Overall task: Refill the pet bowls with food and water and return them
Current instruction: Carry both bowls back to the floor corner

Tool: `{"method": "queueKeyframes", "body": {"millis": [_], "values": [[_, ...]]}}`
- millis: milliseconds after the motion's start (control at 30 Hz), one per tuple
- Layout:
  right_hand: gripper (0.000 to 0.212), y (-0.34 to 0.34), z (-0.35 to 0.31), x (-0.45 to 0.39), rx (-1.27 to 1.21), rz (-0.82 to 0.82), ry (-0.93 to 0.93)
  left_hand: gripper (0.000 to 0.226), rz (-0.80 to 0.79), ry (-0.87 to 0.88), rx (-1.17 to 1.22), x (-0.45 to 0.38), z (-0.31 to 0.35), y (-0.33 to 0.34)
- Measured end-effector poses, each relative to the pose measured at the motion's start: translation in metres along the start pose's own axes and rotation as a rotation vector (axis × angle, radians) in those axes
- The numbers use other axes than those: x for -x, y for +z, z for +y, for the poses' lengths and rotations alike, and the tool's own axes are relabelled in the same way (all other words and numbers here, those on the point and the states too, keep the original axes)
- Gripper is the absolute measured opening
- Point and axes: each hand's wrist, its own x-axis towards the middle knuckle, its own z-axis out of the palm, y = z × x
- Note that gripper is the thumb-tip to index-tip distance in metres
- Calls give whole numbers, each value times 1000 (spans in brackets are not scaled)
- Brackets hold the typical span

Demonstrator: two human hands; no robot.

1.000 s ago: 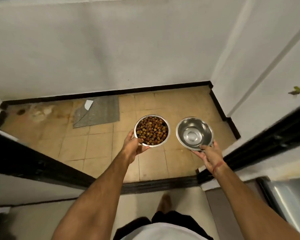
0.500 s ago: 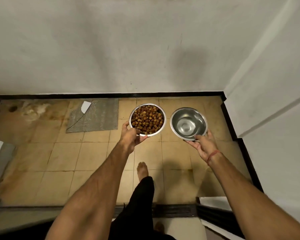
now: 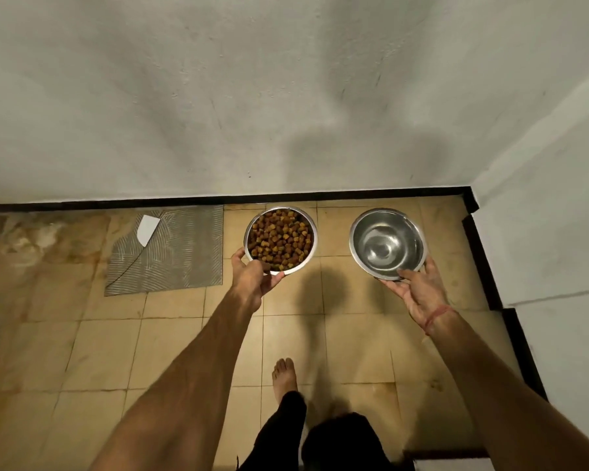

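Head view: left hand [image 3: 252, 277] grips kibble bowl [image 3: 280, 240]; right hand [image 3: 417, 290] (palm up) holds water bowl [image 3: 387, 243].

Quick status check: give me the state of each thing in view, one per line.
Food bowl: full of kibble, held by left hand.
Water bowl: holds clear water, held by right hand.
Mat: flat on the floor by the wall, one corner folded over.
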Motion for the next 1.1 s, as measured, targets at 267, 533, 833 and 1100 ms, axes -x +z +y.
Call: {"method": "queueKeyframes", "body": {"millis": [267, 533, 833, 1100], "values": [[73, 26, 6, -177, 127, -55, -38, 80, 44, 55, 82, -148, -1, 83], [69, 36, 52, -336, 167, -65, 4, 76, 87, 39, 133, -306, -34, 127], [71, 21, 160, -498, 129, -41, 53, 75, 116, -11, 108, -493, -119, 124], [75, 6, 256, -611, 126, 15, 44, 74, 189, 12, 144, -615, -202, 130]]}}
